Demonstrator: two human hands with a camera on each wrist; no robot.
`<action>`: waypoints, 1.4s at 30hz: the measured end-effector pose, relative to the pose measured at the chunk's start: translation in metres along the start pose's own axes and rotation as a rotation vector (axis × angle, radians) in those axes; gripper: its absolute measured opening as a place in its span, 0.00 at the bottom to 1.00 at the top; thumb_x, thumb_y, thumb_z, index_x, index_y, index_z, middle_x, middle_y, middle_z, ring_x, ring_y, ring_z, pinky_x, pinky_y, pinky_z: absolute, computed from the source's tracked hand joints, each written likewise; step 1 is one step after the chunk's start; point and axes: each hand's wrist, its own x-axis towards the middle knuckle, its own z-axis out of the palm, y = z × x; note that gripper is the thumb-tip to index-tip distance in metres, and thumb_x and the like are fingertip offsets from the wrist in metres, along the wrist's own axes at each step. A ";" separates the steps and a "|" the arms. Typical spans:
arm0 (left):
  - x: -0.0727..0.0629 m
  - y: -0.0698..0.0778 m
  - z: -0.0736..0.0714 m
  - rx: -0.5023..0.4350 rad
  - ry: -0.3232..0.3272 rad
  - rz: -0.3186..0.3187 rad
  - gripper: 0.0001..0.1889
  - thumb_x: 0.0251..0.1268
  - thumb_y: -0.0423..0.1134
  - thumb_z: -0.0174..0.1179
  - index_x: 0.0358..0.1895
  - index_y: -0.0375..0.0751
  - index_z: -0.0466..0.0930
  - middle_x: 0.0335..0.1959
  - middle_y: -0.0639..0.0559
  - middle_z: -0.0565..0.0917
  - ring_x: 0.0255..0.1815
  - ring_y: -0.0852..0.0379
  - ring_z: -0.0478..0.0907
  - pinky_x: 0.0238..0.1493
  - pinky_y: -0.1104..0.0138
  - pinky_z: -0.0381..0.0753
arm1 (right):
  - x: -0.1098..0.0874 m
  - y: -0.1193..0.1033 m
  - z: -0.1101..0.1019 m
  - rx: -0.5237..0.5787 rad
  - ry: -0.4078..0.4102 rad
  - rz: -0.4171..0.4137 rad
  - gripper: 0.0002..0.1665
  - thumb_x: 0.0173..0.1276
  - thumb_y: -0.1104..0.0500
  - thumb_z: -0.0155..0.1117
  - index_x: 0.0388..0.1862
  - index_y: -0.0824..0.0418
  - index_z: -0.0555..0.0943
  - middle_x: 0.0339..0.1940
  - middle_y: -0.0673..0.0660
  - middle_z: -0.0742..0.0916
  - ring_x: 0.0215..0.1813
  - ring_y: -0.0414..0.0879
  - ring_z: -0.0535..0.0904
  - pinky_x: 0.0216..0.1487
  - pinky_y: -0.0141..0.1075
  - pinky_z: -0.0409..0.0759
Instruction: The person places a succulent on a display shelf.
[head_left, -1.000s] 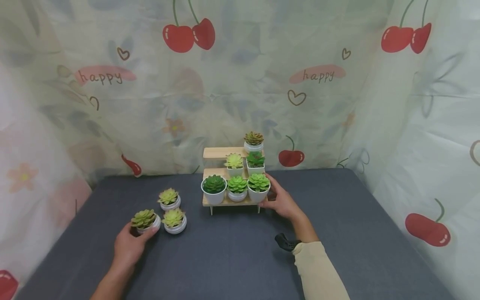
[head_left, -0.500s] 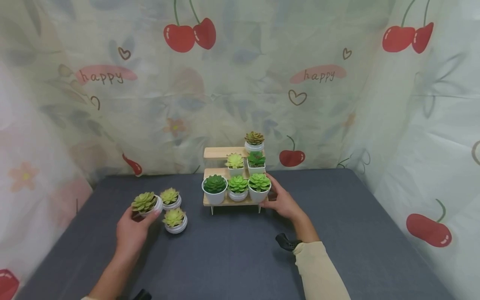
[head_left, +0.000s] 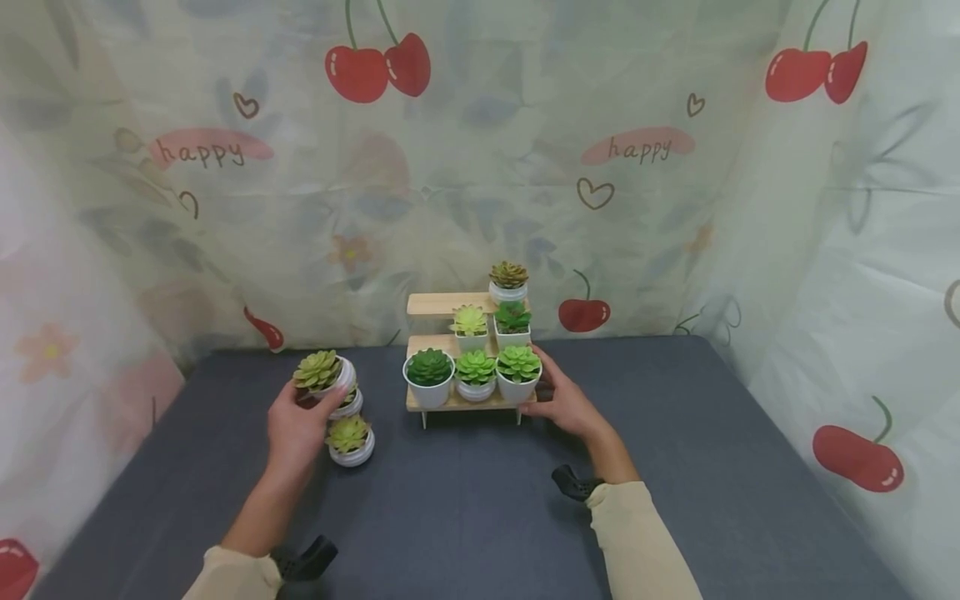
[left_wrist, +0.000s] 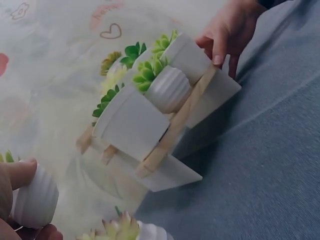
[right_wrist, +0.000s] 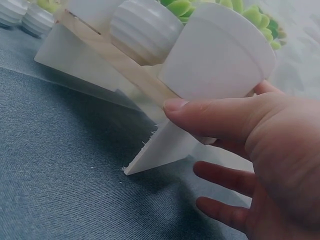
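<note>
My left hand [head_left: 298,432] holds a potted succulent [head_left: 318,371] in a ribbed white pot, tilted and raised off the table. Below it are two more potted succulents; the front one [head_left: 350,437] shows fully, while the back one [head_left: 349,404] is partly covered by the held pot. My right hand [head_left: 567,406] grips the right end of the lowest shelf of a tiered wooden plant stand [head_left: 431,305]. In the right wrist view its thumb [right_wrist: 215,116] lies on the shelf's front edge beside a white pot [right_wrist: 220,55], with two lower fingers apart from the stand.
Three succulents fill the bottom shelf, among them a dark green one [head_left: 429,372]. Two stand on the middle shelf, including a pale one [head_left: 470,323]. A brownish one [head_left: 508,280] is at the top right. Behind the dark table [head_left: 465,508] hangs a cherry-print curtain [head_left: 480,167].
My left hand has lifted the succulent off the table and carried it forward and to the right, now over the back pot. My right hand keeps its place on the stand.
</note>
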 end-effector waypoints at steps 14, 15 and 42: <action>0.025 0.008 0.029 0.074 -0.079 0.102 0.37 0.57 0.55 0.69 0.67 0.40 0.68 0.54 0.42 0.77 0.54 0.48 0.73 0.52 0.55 0.74 | -0.007 -0.027 0.000 0.018 -0.026 -0.003 0.59 0.57 0.71 0.72 0.79 0.61 0.46 0.67 0.74 0.70 0.60 0.68 0.74 0.56 0.60 0.73; 0.027 0.010 0.032 0.077 -0.082 0.105 0.38 0.57 0.55 0.69 0.67 0.41 0.69 0.54 0.42 0.77 0.55 0.48 0.73 0.52 0.54 0.75 | -0.005 -0.022 0.000 0.019 -0.024 -0.004 0.59 0.57 0.71 0.72 0.80 0.60 0.46 0.68 0.73 0.70 0.60 0.68 0.74 0.56 0.60 0.73; 0.067 0.031 0.067 0.161 -0.249 0.258 0.32 0.56 0.49 0.72 0.62 0.40 0.74 0.55 0.41 0.78 0.52 0.45 0.77 0.48 0.54 0.77 | 0.000 -0.002 0.001 -0.021 0.011 0.020 0.61 0.56 0.67 0.75 0.80 0.45 0.48 0.69 0.64 0.72 0.58 0.61 0.76 0.55 0.56 0.75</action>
